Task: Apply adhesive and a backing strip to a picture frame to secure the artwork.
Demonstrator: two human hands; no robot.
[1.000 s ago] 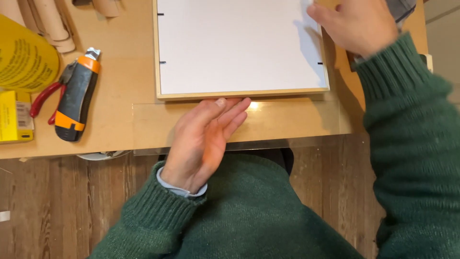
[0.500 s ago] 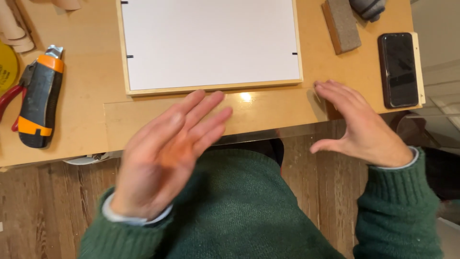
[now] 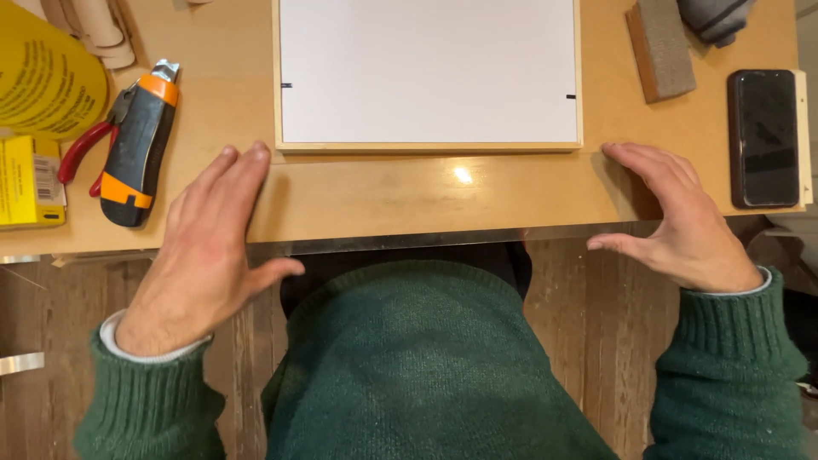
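Both grips are open and hold nothing: the left hand (image 3: 204,255) and right hand (image 3: 677,221) lie flat on the table (image 3: 383,200), the white framed board (image 3: 429,72) between and beyond them.

Single head view; looks steeply down, close over the workbench (image 3: 383,200) edge and lap.

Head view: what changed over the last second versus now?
The left hand shifted from the middle of the table edge out to the left, fingertips near the lower left corner of the white panel in its wooden frame. The right hand came down off the panel's upper right corner to the table edge at right. Both hands are open and hold nothing. The orange and black tool and the panel lie as before.
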